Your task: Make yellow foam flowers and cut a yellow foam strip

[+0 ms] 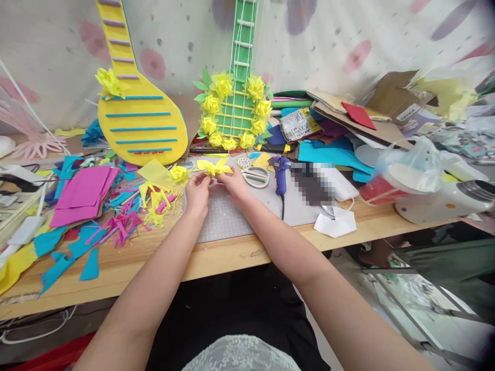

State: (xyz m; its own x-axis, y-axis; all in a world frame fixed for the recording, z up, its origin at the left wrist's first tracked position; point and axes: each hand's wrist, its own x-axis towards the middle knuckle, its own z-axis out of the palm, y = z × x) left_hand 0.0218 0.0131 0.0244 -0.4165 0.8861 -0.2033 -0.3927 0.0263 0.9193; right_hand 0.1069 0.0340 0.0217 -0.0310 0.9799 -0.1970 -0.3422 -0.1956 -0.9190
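Between my two hands, just above the grey cutting mat point(228, 221), is a yellow paper flower point(212, 167) with spread petals. My left hand point(198, 191) pinches it from the left and below. From the right, the fingers of my right hand point(234, 183) close on its underside. A second yellow flower point(179, 173) lies just left of my left hand. Right of my right hand lie grey-handled scissors point(257, 177) and a purple hot glue gun point(280, 175) with its cord trailing forward.
Behind stand a yellow lute-shaped craft point(143, 123) and a green one ringed with yellow flowers point(242, 103). Paper scraps point(124, 211) and magenta sheets point(85, 195) cover the left. At right are a face mask point(336, 183), a bagged cup point(398, 180) and a white bottle point(441, 201).
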